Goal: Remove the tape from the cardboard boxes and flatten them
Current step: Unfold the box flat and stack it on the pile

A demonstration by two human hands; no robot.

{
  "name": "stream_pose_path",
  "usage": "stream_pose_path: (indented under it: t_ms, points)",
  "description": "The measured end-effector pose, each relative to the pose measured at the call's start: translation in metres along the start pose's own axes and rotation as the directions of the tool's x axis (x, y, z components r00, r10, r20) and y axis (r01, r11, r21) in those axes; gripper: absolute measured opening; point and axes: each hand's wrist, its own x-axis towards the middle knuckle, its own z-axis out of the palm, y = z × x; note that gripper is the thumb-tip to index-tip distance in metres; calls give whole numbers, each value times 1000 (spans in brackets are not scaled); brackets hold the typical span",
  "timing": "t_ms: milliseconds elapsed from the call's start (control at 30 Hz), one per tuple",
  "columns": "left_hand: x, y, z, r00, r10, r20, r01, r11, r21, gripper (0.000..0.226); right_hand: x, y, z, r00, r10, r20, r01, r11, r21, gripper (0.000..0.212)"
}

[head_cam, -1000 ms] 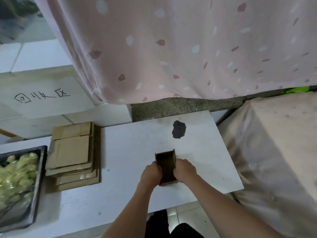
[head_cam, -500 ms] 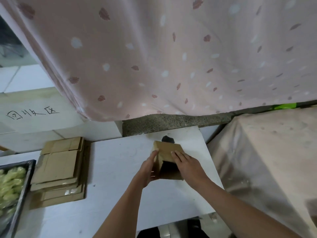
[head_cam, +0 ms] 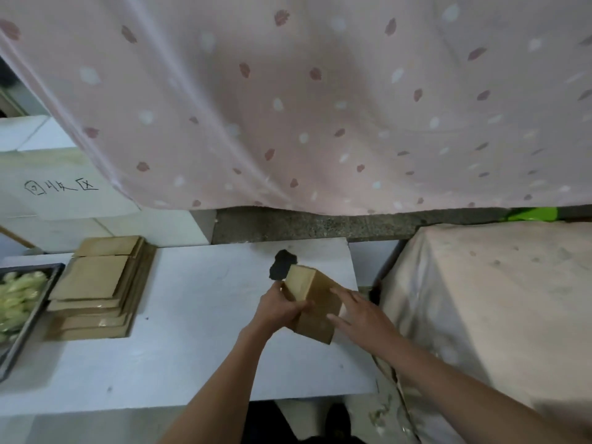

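Gripped at table [head_cam: 179, 357] centre-right by left hand [head_cam: 278, 307], fingers curled round its side: small cardboard box [head_cam: 315, 304], tilted. Flat against its 3 o'clock face, right hand [head_cam: 360, 312], fingers straight. At 9 o'clock, stack of flattened boxes [head_cam: 96, 288]; beyond, cropped tray [head_cam: 30, 318] of blurred pale-green pieces. Farther at 10 o'clock, handwritten "回收区" [head_cam: 61, 187].

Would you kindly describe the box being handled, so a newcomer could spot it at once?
Start at the white table under the pink curtain. Near its far right corner, beside a dark patch, the left hand grips a small cardboard box. Unlike the flattened cardboard stack at the left, it is still box-shaped.
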Motion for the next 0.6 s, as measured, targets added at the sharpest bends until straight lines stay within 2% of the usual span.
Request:
stream_pose_path:
  t_ms: [100,200,267,333,467,600]
  points:
    - [-11,2,16,996,92,6,-91,963,252,82,-1,1,-7,998,25,-50,-21,997,80,83]
    - [-14,2,27,976,211,46,-210,874,438,89,4,-1,-7,999,-30,37,28,997,71,104]
    - [-13,0,34,950,299,87,-301,813,499,91,9,0,-3,991,-64,121,60,998,37,103]
    - [-9,-5,41,927,356,122,-363,758,542,88,13,2,5,982,-33,188,26,999,37,96]
    - [1,-21,56,893,407,189,-431,660,615,92,13,12,27,987,45,154,-50,998,29,88]
    - [0,-42,78,881,396,259,-464,620,633,89,3,21,41,974,119,195,-131,990,52,98]
